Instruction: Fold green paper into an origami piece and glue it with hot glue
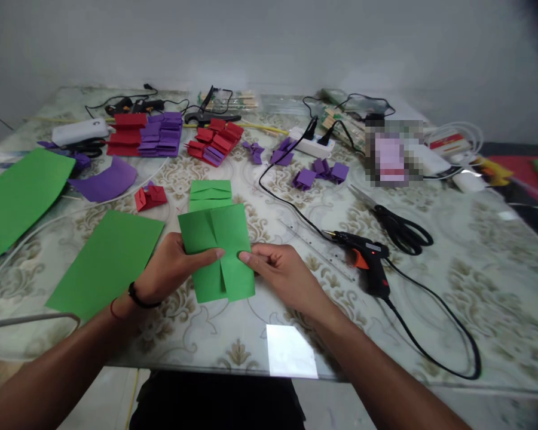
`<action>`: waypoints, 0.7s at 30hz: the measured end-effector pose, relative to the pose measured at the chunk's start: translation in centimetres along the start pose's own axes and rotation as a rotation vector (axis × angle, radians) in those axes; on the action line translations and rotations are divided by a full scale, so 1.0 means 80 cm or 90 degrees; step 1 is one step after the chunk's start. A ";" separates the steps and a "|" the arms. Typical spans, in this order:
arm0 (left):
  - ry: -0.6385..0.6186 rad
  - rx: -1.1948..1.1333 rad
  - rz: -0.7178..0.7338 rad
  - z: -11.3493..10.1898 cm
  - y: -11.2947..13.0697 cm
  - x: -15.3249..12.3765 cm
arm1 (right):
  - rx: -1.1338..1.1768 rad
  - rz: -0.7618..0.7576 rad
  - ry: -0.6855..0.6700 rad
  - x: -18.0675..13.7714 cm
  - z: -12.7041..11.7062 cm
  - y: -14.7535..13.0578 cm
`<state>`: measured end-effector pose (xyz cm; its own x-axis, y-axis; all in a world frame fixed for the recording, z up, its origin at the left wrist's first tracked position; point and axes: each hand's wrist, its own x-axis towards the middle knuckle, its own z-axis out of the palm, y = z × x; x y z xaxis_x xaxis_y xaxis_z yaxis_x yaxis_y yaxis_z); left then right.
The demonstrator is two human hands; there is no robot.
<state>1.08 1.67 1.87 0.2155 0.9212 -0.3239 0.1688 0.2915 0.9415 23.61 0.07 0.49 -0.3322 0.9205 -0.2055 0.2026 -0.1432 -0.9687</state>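
Note:
A green sheet of paper (215,233), its two sides folded in to the middle, is held up over the near part of the table. My left hand (173,263) pinches its left side, the thumb lying across the front near the middle seam. On the right edge my right hand (280,272) has its thumb on the front and its fingers behind, partly hidden. Just beyond lies a smaller folded green paper piece (210,190). A flat green sheet (112,257) rests left of my left hand, near a small folded red paper piece (150,197).
Right of my hands lie a black glue gun (367,260) with a looped cord, black-handled scissors (403,230) and a clear ruler (316,248). Folded red pieces (215,142) and purple pieces (161,134) stand farther back, near a white power strip (311,143). A larger green sheet (24,197) lies far left.

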 end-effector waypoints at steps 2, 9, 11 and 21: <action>0.000 0.008 0.012 -0.001 -0.001 -0.001 | -0.004 -0.003 0.001 0.000 0.001 -0.001; -0.024 0.143 0.002 0.002 -0.003 -0.008 | 0.044 -0.019 0.033 0.001 0.005 0.000; -0.036 0.154 -0.005 0.004 -0.003 -0.009 | 0.033 -0.026 0.066 0.000 0.005 0.003; -0.087 0.163 -0.011 0.003 -0.003 -0.007 | 0.041 -0.048 0.068 -0.001 0.005 0.007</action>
<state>1.13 0.99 1.80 0.3358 0.8684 -0.3650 0.4066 0.2159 0.8877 23.36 -0.26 -0.10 -0.2437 0.9625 -0.1194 0.1194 -0.0924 -0.9885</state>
